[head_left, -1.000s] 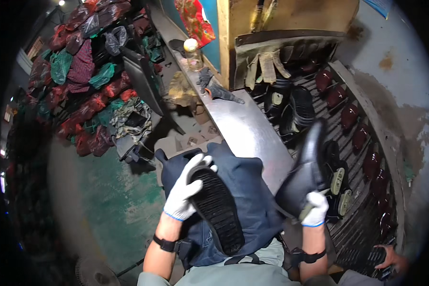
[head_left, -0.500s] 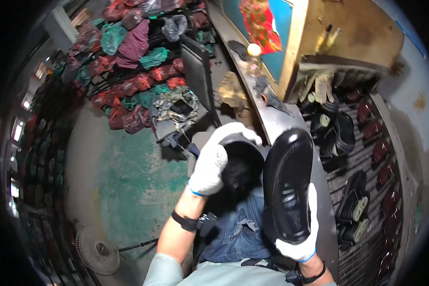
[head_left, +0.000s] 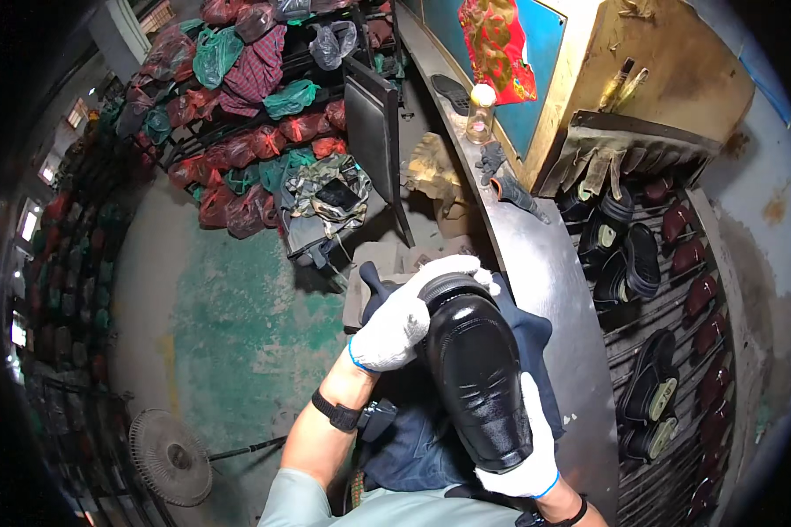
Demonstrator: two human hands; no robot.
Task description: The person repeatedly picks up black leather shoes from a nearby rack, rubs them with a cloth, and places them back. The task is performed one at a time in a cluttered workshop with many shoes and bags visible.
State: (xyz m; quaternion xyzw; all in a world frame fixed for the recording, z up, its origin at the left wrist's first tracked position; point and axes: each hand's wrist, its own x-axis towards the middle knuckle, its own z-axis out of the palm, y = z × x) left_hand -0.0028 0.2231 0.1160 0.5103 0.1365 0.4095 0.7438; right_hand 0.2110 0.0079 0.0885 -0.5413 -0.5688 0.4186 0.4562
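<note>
Both hands wear white knit gloves with blue cuffs. My right hand [head_left: 536, 452] is closed around the lower end and right side of a glossy black shoe [head_left: 482, 378], whose upper faces me over my lap. Behind the shoe's far end, my left hand [head_left: 391, 335] is curled around a second black shoe [head_left: 448, 285]; only its rounded, ridged edge shows and the rest is hidden. The two shoes overlap here, and I cannot tell whether they touch. Dark blue cloth [head_left: 529, 334] lies beneath them.
A metal bench [head_left: 545, 263] runs along my right, bearing a jar [head_left: 481, 114] and dark gloves [head_left: 514, 193]. Beyond it, a slatted rack [head_left: 624, 351] holds black and maroon shoes. A fan [head_left: 171, 457] stands lower left; bagged bundles [head_left: 237, 145] fill shelves ahead.
The shoe in my right hand has moved left and tilted, from beside the second shoe to in front of it. My left hand keeps its hold in nearly the same place.
</note>
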